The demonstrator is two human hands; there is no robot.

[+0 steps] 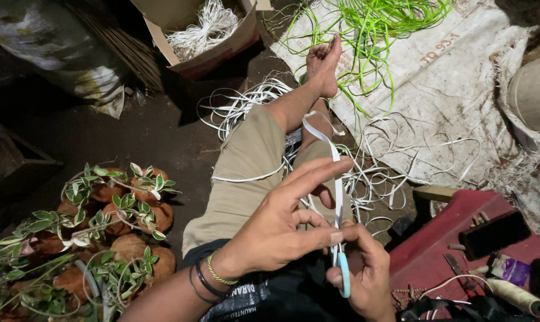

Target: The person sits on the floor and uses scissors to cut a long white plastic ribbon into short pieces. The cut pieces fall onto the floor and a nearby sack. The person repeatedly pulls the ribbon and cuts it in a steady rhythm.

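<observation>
Harsh light from near camera, centre bright; glare on white woven plastic sack (460, 77) at 2 o'clock. Corners at 10 and 11 o'clock fall dark. Wide-angle bending at edges.

open brown carton (189, 45) (top), white printed sack (455, 89) right

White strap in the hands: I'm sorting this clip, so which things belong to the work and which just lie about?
In use: white strap, left hand, right hand, blue-handled scissors.
Lying about: green strips, potted plants, cardboard box, red tray.
</observation>
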